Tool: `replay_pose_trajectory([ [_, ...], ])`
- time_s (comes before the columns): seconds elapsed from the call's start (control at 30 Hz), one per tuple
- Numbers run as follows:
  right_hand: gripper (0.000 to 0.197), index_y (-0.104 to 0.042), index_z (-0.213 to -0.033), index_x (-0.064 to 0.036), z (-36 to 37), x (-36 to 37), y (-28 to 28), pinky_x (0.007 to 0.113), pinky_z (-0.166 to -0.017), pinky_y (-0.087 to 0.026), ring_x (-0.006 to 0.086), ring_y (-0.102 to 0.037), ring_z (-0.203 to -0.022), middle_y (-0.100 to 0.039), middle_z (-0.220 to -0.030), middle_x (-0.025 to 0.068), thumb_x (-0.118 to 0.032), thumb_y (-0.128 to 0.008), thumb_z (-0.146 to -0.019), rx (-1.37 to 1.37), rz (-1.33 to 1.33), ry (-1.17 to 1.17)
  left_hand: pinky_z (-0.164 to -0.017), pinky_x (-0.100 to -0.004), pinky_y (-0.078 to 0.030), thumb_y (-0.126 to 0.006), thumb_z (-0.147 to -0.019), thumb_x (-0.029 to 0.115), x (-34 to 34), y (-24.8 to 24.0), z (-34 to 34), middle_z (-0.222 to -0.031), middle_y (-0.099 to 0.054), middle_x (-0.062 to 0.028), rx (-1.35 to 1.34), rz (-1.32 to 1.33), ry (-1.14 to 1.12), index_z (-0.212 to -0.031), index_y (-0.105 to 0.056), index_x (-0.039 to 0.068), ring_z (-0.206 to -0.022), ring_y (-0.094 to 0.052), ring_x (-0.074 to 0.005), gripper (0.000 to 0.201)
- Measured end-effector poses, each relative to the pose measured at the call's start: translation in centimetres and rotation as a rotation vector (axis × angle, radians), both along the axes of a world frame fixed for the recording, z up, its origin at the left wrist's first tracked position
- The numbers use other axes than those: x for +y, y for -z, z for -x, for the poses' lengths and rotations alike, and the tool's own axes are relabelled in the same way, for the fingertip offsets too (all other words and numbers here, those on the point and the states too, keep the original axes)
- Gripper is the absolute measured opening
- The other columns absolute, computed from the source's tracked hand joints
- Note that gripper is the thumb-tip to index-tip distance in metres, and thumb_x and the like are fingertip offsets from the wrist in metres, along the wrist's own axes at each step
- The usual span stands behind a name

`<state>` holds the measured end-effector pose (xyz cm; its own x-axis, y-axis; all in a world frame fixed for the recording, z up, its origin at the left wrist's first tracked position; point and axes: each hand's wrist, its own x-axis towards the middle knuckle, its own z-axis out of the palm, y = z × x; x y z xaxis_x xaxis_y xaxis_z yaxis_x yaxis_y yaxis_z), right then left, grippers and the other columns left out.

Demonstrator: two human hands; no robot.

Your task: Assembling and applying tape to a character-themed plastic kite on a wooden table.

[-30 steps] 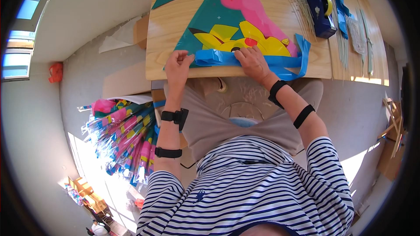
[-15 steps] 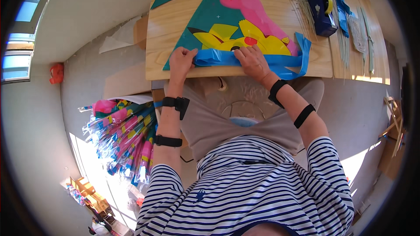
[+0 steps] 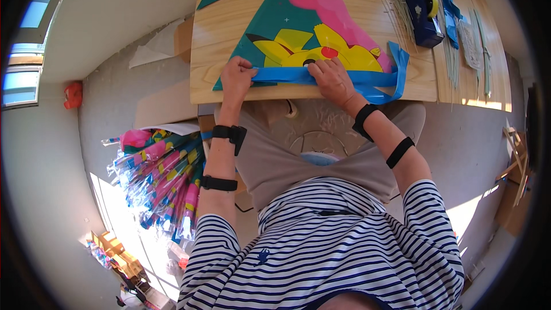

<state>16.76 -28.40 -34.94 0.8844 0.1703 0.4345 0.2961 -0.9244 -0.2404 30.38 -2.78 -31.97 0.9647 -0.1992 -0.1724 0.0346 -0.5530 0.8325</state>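
Left hand [image 3: 236, 77]: thumb and fingertips pinched together on left end of blue plastic strip [image 3: 284, 75]. Right hand [image 3: 332, 80]: fingers curled, fingertips on same strip farther right; can't tell if gripping or just pressing. Strip stretched flat between hands along bottom edge of triangular printed sheet [image 3: 275, 28], green/pink with yellow cartoon figure, lying on wooden table [image 3: 215, 46] near front edge. Strip's loose right end loops on tabletop. Navy tape dispenser [image 3: 423, 20] at far right, thin rods [image 3: 400, 17] just beside it

Orange bag [image 3: 73, 96] far L; wd strips [image 3: 521, 164] far R.
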Motion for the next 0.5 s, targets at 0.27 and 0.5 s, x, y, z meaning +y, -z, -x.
replay_pose_trajectory([
  [0.27, 0.026, -0.06, -0.111, -0.0117, 0.0, -0.2, -0.1, 0.041, -0.087, -0.045, 0.0273, -0.063, -0.091, -0.062, -0.096, 0.0079, -0.007, -0.058, -0.086, 0.019, -0.036, -0.01, -0.069, -0.0511, -0.049, -0.075, -0.084, 0.006, -0.7, -0.1, 2.6, -0.086, -0.068, -0.0157, -0.477, -0.38, 0.182, -0.093, -0.058, 0.008, -0.085, -0.065, -0.042, 0.019],
  [0.5, 0.027, -0.062, -0.112, -0.0117, 0.0, -0.2, -0.1, 0.04, -0.085, -0.045, 0.027, -0.063, -0.09, -0.062, -0.096, 0.0076, -0.006, -0.058, -0.086, -0.013, -0.042, -0.007, -0.071, -0.0513, -0.049, -0.073, -0.086, 0.008, -0.5, 0.0, 2.5, -0.09, -0.069, -0.0135, -0.456, -0.424, 0.203, -0.094, -0.057, 0.009, -0.088, -0.066, -0.04, 0.019],
])
